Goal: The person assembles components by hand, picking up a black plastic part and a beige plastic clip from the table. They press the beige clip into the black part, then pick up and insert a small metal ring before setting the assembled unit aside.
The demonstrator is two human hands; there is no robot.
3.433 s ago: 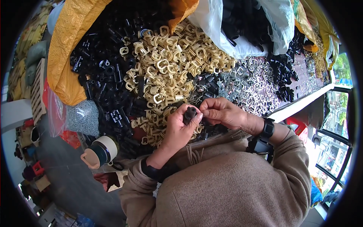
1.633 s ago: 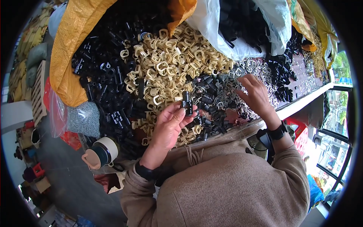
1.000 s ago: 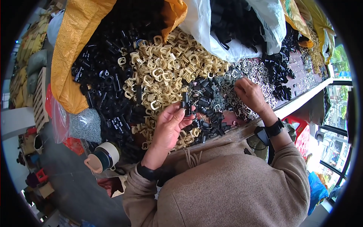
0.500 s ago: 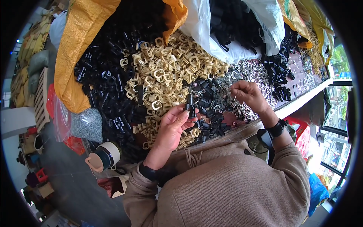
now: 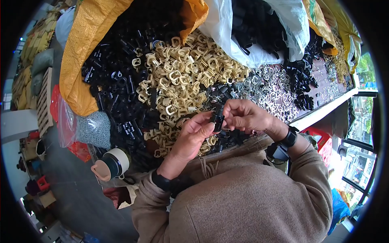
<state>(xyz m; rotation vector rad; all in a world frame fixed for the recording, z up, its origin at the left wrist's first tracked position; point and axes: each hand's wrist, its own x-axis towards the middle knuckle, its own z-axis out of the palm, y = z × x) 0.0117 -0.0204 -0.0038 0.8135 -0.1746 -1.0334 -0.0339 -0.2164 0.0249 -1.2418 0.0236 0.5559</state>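
Observation:
In front of my chest my left hand (image 5: 189, 139) grips a small black plastic fitting (image 5: 218, 117), held roughly upright between thumb and fingers. My right hand (image 5: 252, 118) is at the fitting's right side, thumb and fingers pinched together. Whatever the right fingertips hold is too small and hidden to make out. Under and beyond the hands lies a heap of cream plastic clips (image 5: 178, 77). Bent metal wire clips (image 5: 275, 89) are spread beyond my right hand, and a pile of black plastic parts (image 5: 117, 91) lies to the left.
Orange sacks (image 5: 77, 69) and a white sack (image 5: 251, 56) of black parts stand along the far side. A clear bag of small grey pieces (image 5: 93, 131) sits at the left, near a cream-and-green cup (image 5: 115, 162). The table's pale edge (image 5: 324, 111) runs at right.
My right hand has moved left and nearer, from over the metal clips to the black fitting. My left hand still holds the fitting, shifted slightly right.

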